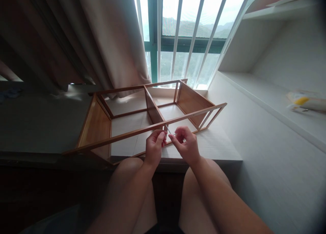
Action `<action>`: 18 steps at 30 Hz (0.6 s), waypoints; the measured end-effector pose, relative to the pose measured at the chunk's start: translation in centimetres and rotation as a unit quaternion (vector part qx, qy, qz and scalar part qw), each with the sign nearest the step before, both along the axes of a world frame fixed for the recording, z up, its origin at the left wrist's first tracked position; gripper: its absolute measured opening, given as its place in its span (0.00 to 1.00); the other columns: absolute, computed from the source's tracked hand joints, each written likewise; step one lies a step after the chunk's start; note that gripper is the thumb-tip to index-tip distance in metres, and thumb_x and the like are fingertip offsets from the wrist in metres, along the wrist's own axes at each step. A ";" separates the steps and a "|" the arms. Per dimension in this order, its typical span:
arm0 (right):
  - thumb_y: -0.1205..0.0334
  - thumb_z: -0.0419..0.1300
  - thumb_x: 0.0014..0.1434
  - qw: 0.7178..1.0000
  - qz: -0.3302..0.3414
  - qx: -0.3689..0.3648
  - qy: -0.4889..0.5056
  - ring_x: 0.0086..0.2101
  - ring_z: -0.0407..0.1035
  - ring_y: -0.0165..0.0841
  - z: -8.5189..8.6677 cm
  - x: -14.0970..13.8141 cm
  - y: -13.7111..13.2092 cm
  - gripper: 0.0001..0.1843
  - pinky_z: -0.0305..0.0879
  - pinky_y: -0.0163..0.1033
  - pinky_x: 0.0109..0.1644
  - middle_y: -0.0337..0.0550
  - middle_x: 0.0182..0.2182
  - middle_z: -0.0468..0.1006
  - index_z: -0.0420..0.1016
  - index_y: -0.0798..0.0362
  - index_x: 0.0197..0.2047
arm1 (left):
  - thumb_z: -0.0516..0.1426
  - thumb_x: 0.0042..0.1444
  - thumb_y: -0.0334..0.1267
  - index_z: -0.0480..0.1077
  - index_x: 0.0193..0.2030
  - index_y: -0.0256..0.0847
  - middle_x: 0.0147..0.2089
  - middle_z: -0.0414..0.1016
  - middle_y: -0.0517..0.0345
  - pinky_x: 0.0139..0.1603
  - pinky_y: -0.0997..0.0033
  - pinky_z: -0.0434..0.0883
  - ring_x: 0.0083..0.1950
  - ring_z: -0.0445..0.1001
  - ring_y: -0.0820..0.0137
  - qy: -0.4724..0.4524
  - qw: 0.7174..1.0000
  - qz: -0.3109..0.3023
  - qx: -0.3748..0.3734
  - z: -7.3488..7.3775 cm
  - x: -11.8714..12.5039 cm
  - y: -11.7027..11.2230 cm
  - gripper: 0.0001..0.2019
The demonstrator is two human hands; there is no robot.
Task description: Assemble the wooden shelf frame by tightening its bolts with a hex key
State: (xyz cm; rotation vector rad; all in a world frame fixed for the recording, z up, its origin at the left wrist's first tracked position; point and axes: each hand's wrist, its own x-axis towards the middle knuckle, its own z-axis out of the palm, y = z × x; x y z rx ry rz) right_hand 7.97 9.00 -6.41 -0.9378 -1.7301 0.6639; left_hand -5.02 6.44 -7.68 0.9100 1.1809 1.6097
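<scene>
A wooden shelf frame [137, 129] lies on its side in front of me, its long near rail running across just beyond my hands. My right hand [187, 142] pinches a thin metal rod, which looks like a hex key [168, 129]. The tip of that key meets the near rail where the middle shelf board [154, 106] joins it. Just left of the key, below the same joint, my left hand [154, 145] is closed with thumb and fingers pressed together. Whatever it may hold is hidden by the fingers.
The frame rests on a pale window ledge [219, 147], with my knees against its front edge. Behind stands a barred window [188, 40], with a curtain [112, 33] at left. A white shelf unit [267, 88] rises at right, bearing a blurred yellow-and-white package [305, 101].
</scene>
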 end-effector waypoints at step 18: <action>0.61 0.62 0.55 0.998 -0.001 0.064 -0.026 0.22 0.58 0.21 0.2 0.7 0.1 0.08 0.58 0.30 0.29 0.32 0.21 0.64 0.68 0.53 0.37 | 0.58 0.53 0.44 0.75 0.46 0.34 0.28 0.69 0.58 0.27 0.77 0.60 0.26 0.64 0.81 -0.136 0.984 -0.111 -0.013 0.1 0.2 -0.1 0.19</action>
